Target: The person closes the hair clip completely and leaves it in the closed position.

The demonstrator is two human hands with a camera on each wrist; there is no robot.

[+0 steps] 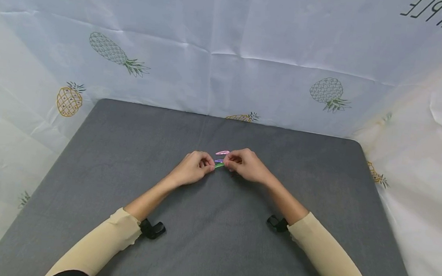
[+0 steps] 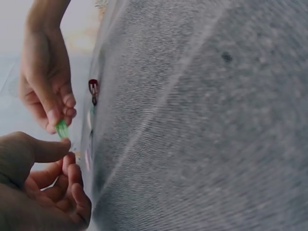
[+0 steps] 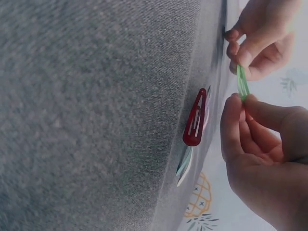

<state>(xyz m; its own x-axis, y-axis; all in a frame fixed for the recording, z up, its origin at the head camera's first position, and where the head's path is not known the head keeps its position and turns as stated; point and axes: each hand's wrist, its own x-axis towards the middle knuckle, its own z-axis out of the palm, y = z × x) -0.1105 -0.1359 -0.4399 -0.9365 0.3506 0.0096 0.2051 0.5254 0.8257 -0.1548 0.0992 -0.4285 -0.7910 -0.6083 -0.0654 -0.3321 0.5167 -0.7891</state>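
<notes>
A green snap hair clip (image 1: 220,165) is stretched between both hands, raised above the table in the wrist views. My left hand (image 1: 193,168) pinches one end between thumb and fingertips. The other end is pinched by my right hand (image 1: 249,164). Seen from the right wrist, the slotted middle of the green clip (image 3: 242,82) shows between the two sets of fingertips. Just beyond the hands lie a pink hair clip (image 1: 222,152) and a purple hair clip (image 1: 219,160). A red snap hair clip (image 3: 194,120) rests on the cloth, hidden by the right hand in the head view.
Dark grey cloth covers the table (image 1: 212,242). Behind it hangs a white curtain (image 1: 226,81) printed with pineapples, which also runs along both sides. A black wrist strap piece (image 1: 152,229) juts from the left forearm, and a similar one (image 1: 277,224) from the right.
</notes>
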